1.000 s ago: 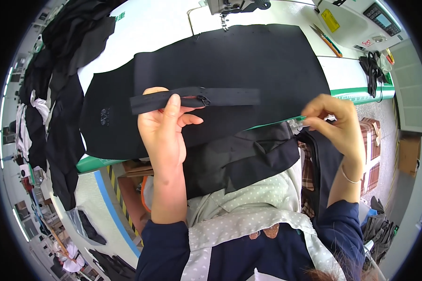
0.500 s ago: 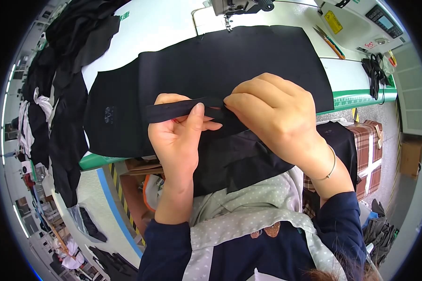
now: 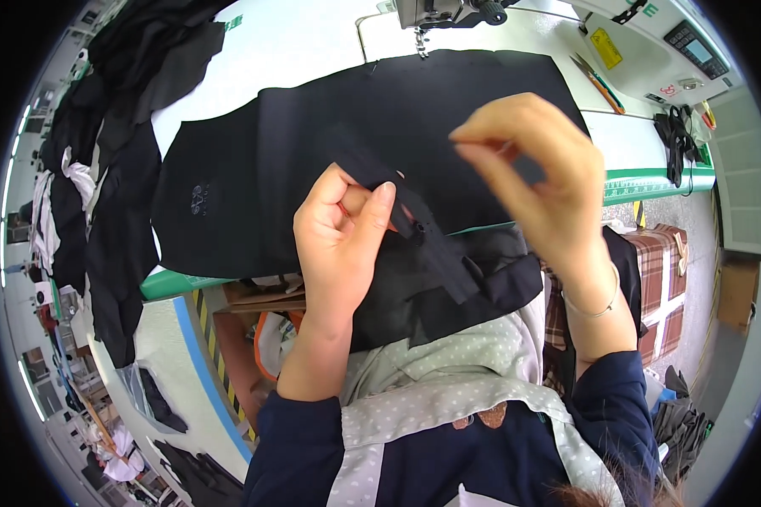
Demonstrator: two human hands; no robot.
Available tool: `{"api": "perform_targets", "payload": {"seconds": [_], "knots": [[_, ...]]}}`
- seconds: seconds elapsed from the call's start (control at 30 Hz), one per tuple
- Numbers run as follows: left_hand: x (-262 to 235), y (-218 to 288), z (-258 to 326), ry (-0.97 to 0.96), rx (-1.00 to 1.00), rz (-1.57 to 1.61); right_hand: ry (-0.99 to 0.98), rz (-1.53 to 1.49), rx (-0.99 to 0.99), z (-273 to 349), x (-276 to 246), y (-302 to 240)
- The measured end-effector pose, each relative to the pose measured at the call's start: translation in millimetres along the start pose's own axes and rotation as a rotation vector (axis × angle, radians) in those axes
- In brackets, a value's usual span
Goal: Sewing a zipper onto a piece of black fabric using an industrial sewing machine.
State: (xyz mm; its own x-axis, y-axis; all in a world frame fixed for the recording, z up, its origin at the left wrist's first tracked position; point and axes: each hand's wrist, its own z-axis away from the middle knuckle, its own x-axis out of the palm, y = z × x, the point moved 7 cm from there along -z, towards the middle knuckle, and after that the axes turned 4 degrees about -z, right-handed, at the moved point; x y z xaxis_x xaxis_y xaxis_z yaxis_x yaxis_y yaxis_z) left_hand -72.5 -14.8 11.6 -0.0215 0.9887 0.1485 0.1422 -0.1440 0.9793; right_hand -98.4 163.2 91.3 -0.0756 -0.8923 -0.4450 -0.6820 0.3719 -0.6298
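Observation:
My left hand (image 3: pixel 336 241) pinches a black zipper (image 3: pixel 438 255) between thumb and fingers, above the table's near edge. The zipper's lower end slants down to the right, and a small slider seems to show on it. To the right, my right hand (image 3: pixel 558 190) is lifted away from the zipper, thumb and forefinger nearly together. Motion blurs that hand, and whatever its fingertips hold is too small to make out. Under both hands a large black fabric panel (image 3: pixel 355 110) lies flat, with a small pale print at its left. More black cloth (image 3: pixel 490 270) hangs over my lap.
A sewing machine head (image 3: pixel 448 13) stands at the back, its presser foot at the panel's far edge. Thread snips (image 3: pixel 600 87) lie at the right by the control panel (image 3: pixel 696 49). Black garments (image 3: pixel 123 169) are heaped at the left. A checked box (image 3: pixel 659 291) stands right of my lap.
My right hand has let go of the zipper and moved up and right. My left hand has shifted slightly right, and the zipper now slants downward instead of lying level.

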Motion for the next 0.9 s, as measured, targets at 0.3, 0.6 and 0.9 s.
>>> {"api": "perform_targets", "payload": {"seconds": [0.3,0.6,0.9], "knots": [[5.7,10.8,6.9,0.030,0.111,-0.277,-0.057,0.101,-0.140,6.3,36.0,-13.6],[5.3,10.7,8.5,0.025,0.211,-0.405,-0.205,0.254,-0.179,3.6,44.4,-23.4],[-2.0,-6.2,7.3,-0.013,-0.032,-0.037,0.056,0.101,0.034,-5.5,4.4,10.2]]}}
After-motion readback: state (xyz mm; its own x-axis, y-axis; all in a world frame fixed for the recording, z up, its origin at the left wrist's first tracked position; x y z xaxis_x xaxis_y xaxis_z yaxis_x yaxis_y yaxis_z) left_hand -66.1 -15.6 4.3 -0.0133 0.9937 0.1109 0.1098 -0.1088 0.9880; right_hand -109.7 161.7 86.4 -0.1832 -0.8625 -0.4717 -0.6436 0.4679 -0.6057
